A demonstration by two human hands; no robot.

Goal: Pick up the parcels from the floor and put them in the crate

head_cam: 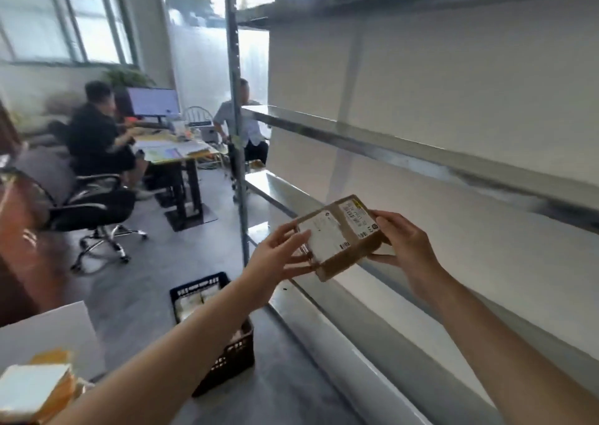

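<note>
Noted small brown cardboard parcel (340, 236) in mid-air beside grey metal shelving (421, 154), labelled face up, long axis left-right, right end higher. Clamped at opposite ends by left hand (278, 257) and right hand (406, 246). Below on floor, well apart: black plastic crate (198, 287).

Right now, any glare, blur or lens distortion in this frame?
Head view: bright windows blow out white; the black office chair and seated people are blurred; the grey metal shelf post bows slightly from the wide lens; the brown cardboard parcel between left hand and right hand is sharper, label unreadable.
</note>
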